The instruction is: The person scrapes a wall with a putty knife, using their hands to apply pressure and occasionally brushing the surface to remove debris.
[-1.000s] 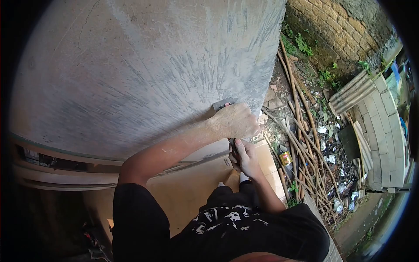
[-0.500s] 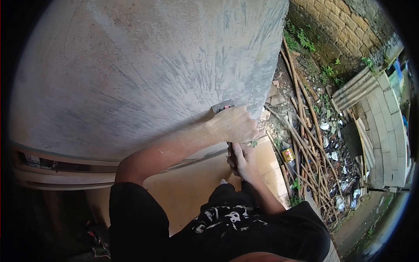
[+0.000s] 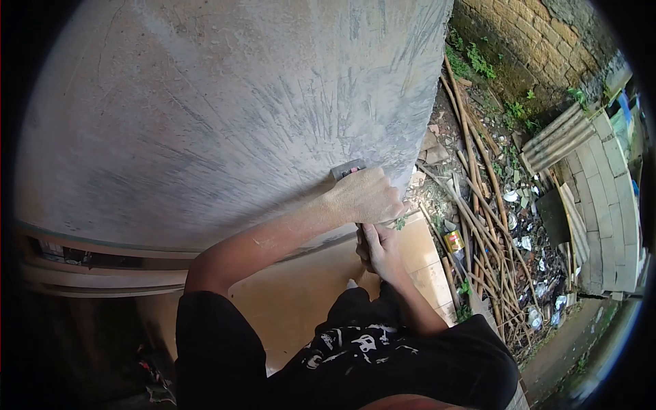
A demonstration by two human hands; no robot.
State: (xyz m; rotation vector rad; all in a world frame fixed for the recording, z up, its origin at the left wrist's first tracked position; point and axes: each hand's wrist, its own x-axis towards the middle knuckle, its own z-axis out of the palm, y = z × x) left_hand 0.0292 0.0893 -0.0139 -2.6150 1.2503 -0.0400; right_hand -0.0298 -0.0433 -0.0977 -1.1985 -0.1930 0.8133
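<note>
A grey, flat-edged tool (image 3: 347, 168) with dark and reddish parts on top rests against the scratched, dusty wall (image 3: 273, 116). My left hand (image 3: 369, 195), coated in pale dust, is closed over this tool, and its fingers are mostly hidden behind the back of the hand. Just below it, my right hand (image 3: 380, 250) is wrapped round something dark that looks like a handle. Whether that handle belongs to the same tool cannot be made out, as the hands cover the join.
Tan floor tiles (image 3: 301, 307) lie below my hands. To the right, bamboo poles (image 3: 471, 198) lie among rubble and litter, with a yellow-and-red can (image 3: 454, 240) near the tile edge. Beyond stand a brick wall (image 3: 526, 41) and corrugated sheets (image 3: 557, 139).
My left forearm and elbow have shifted slightly right and down. Both hands and the tool stay in nearly the same place on the wall.
</note>
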